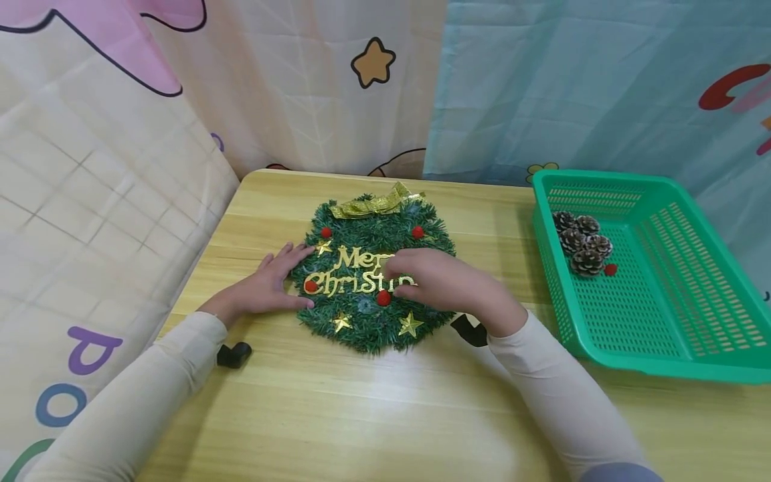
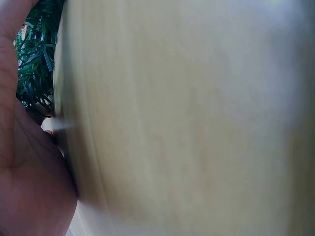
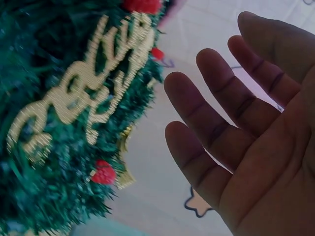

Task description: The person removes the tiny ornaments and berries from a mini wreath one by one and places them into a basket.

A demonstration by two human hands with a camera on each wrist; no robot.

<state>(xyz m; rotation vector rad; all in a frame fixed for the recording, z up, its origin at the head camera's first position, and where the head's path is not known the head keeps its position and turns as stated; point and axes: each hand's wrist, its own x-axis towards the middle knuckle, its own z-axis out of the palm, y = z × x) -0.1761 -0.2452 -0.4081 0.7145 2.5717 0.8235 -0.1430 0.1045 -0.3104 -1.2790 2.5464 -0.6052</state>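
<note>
A green tinsel wreath lies on the table in the head view. Gold "Merry Christmas" lettering crosses its middle, partly hidden by my right hand. Gold stars, red pompoms and a gold ribbon at the top decorate it. My left hand rests at the wreath's left edge, fingers and thumb spread against the tinsel. Over the right part of the lettering, the right hand holds nothing; its fingers are loosely bent and apart in the right wrist view.
To the right stands a green plastic basket, with several pine cones and one red pompom inside. Patterned curtains hang behind the wooden table and along its left side.
</note>
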